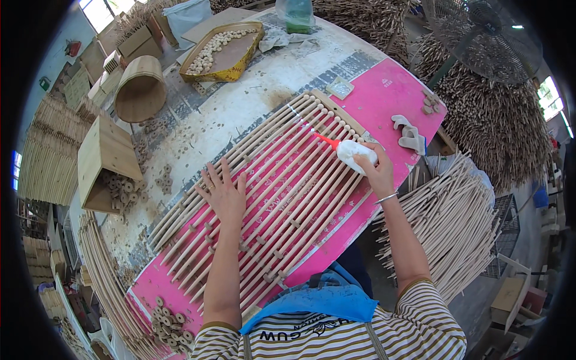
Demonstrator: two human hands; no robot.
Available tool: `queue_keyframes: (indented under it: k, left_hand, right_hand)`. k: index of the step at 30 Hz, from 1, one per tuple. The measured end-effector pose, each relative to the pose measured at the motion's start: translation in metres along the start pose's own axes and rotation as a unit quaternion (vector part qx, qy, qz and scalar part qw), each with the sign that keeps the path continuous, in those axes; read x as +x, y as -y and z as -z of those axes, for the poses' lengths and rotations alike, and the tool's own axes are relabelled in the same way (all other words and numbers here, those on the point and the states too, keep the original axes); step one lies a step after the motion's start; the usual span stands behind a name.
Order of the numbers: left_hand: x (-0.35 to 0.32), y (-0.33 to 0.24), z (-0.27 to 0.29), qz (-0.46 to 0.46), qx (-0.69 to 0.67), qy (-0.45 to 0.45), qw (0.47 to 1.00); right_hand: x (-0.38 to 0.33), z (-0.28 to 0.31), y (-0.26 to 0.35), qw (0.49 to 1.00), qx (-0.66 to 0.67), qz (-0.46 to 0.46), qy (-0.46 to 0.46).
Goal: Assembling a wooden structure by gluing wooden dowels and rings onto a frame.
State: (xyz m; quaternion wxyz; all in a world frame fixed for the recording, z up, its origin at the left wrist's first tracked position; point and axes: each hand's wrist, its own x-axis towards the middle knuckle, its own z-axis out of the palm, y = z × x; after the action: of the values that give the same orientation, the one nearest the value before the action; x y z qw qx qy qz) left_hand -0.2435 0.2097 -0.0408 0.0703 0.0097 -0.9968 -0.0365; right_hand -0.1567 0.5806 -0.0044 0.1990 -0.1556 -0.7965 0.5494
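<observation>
A row of wooden rods lies side by side and slantwise across the table, with round wooden balls at their far ends and small wooden rings threaded on several of them nearer to me. My left hand rests over the rods at the left, fingers spread, holding nothing. A white squeeze bottle with a red nozzle is gripped in my right hand. It is tilted, its tip pointing left over the rods just below their ball ends. Whether the tip touches a rod, I cannot tell.
Under the rods lies a pink sheet. A glove lies at its right. A yellow tray of wooden balls, a wooden tub and a tipped wooden box of rings stand leftward. Rod bundles and a fan are at right.
</observation>
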Motion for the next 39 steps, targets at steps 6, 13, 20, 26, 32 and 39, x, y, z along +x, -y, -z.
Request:
queue_keyframes:
  k: [6, 13, 20, 26, 32, 39]
  left_hand:
    - [0.000, 0.001, -0.001, 0.001, -0.002, -0.007, 1.000]
    - [0.000, 0.001, -0.001, 0.000, 0.000, -0.012, 1.000]
    - [0.000, 0.000, -0.002, 0.002, -0.003, -0.016, 1.000]
    - [-0.001, 0.003, -0.004, 0.001, 0.000, -0.024, 1.000]
    - [0.000, -0.001, -0.002, -0.002, 0.001, -0.021, 1.000]
    - [0.000, 0.004, -0.007, -0.006, 0.016, -0.031, 0.999]
  right_hand:
    - [0.001, 0.008, -0.004, 1.000, -0.021, -0.007, -0.004]
    - [-0.005, 0.005, 0.005, 0.998, -0.058, 0.012, -0.008]
    - [-0.014, 0.014, 0.000, 1.000, -0.008, -0.001, -0.005]
    - [-0.019, 0.020, 0.012, 1.000, -0.022, 0.009, -0.016]
    - [-0.023, 0.020, 0.004, 0.999, -0.051, -0.003, -0.010]
    - [-0.032, 0.024, 0.006, 0.999, -0.039, -0.003, -0.009]
